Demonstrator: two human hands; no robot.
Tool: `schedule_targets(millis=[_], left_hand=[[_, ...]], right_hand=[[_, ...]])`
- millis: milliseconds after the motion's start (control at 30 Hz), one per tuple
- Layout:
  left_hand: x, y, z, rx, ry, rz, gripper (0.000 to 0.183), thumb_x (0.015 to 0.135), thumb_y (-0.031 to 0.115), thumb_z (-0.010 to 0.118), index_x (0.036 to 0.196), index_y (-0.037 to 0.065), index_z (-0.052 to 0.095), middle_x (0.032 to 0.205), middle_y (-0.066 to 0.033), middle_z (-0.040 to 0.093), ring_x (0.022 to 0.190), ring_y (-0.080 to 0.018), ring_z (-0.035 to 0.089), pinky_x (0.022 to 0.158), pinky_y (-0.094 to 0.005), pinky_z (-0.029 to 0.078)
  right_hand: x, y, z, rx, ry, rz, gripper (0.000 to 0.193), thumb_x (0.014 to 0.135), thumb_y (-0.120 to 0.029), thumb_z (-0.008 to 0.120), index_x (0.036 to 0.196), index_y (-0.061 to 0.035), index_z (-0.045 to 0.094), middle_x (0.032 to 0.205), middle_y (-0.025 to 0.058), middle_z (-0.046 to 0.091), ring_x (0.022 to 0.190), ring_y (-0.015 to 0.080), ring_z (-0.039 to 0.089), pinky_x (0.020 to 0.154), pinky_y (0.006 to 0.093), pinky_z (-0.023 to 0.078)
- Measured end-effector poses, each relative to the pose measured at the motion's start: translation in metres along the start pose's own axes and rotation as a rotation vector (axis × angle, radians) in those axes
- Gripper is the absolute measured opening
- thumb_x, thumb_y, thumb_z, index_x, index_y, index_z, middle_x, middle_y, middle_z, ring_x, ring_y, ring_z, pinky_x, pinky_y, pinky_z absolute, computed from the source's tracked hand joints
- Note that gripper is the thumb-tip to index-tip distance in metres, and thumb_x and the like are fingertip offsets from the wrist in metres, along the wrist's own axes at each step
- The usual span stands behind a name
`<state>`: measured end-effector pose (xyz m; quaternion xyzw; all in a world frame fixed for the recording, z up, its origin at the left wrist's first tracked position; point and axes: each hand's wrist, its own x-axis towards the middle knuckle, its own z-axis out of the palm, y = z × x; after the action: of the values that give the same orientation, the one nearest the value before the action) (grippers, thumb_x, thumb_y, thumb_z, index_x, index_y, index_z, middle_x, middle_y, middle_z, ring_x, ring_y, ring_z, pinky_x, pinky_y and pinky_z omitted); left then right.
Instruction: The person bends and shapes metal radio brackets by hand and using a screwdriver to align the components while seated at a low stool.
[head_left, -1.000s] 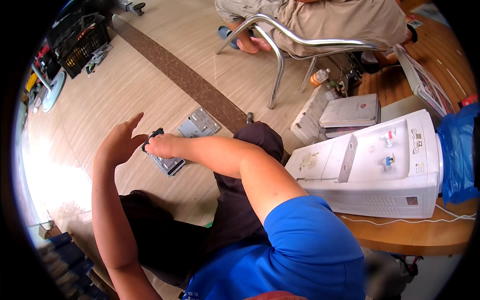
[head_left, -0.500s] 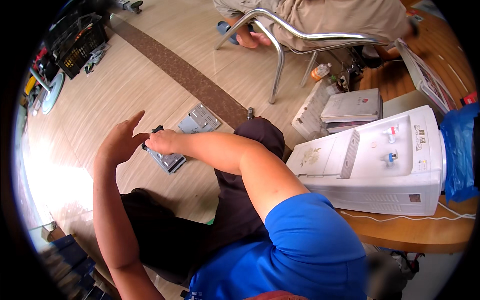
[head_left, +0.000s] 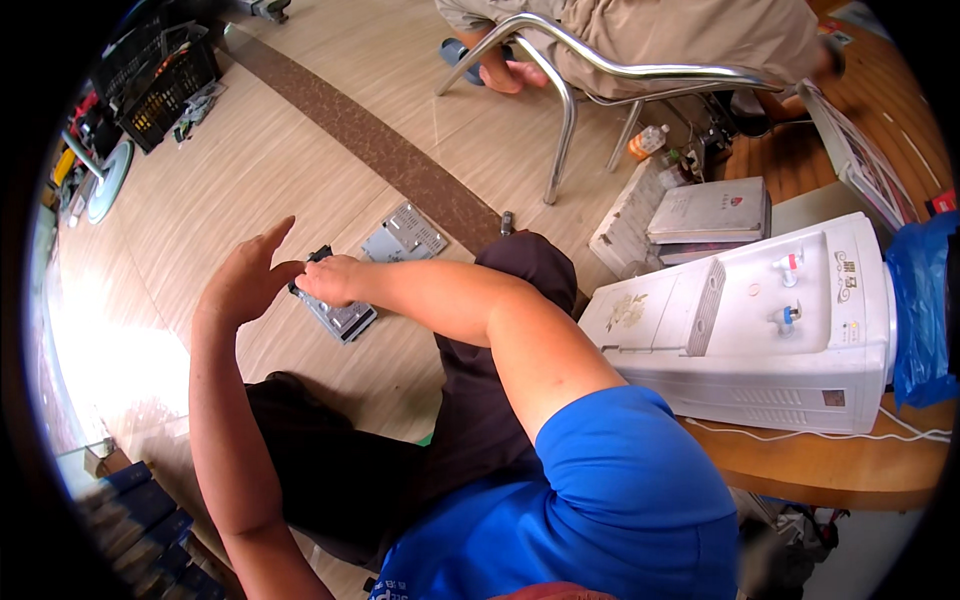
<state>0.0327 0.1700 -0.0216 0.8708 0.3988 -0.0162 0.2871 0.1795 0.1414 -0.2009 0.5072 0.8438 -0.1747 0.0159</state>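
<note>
The left hand [head_left: 240, 280] is open, close to the bent right hand [head_left: 336, 280]. The right arm [head_left: 440, 292] stretches leftward.

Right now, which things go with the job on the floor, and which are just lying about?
Seems part of the job:
the dark-and-silver electronic part at the right hand
probably the grey metal plate beside it

Seems just lying about:
the white water dispenser
the grey book
the orange-labelled bottle
the black crate
the blue plastic bag
</note>
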Motion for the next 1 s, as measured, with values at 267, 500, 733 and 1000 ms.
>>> schedule_targets(millis=[267, 500, 733, 1000], left_hand=[[-0.001, 0.011, -0.001, 0.005, -0.017, -0.028, 0.065, 0.088, 0.024, 0.067, 0.146, 0.007, 0.042, 0.13, -0.0259, 0.058, 0.122, -0.039, 0.055, 0.101, -0.0435, 0.044], [0.0, 0.011, -0.001, 0.001, -0.027, -0.05, 0.064, 0.089, 0.024, 0.067, 0.146, 0.007, 0.043, 0.13, -0.0255, 0.058, 0.123, -0.0385, 0.055, 0.101, -0.0435, 0.044], [0.005, 0.007, 0.004, 0.008, -0.021, -0.016, 0.066, 0.089, 0.022, 0.069, 0.148, 0.012, 0.041, 0.128, -0.0277, 0.059, 0.119, -0.0385, 0.058, 0.098, -0.0445, 0.047], [0.007, 0.007, 0.007, 0.01, -0.016, 0.002, 0.066, 0.089, 0.022, 0.069, 0.148, 0.011, 0.041, 0.129, -0.0276, 0.059, 0.117, -0.039, 0.059, 0.096, -0.0449, 0.048]], right_hand=[[0.005, -0.002, -0.009, 0.026, -0.106, 0.049, 0.022, 0.095, -0.015, 0.048, 0.111, -0.0057, 0.06, 0.109, 0.0165, 0.067, 0.108, 0.0328, 0.066, 0.089, 0.045, 0.053], [0.001, -0.001, -0.01, 0.042, -0.105, 0.055, 0.023, 0.092, -0.011, 0.052, 0.112, -0.0043, 0.059, 0.109, 0.017, 0.068, 0.108, 0.0332, 0.066, 0.091, 0.0453, 0.053], [0.006, 0.003, -0.004, 0.041, -0.071, 0.011, 0.024, 0.086, -0.007, 0.06, 0.11, -0.0048, 0.061, 0.108, 0.0167, 0.067, 0.107, 0.0334, 0.066, 0.088, 0.045, 0.054], [0.007, 0.006, -0.002, 0.005, -0.071, 0.021, 0.02, 0.087, -0.009, 0.059, 0.106, -0.0067, 0.066, 0.109, 0.0157, 0.069, 0.107, 0.0312, 0.066, 0.087, 0.0439, 0.055]])
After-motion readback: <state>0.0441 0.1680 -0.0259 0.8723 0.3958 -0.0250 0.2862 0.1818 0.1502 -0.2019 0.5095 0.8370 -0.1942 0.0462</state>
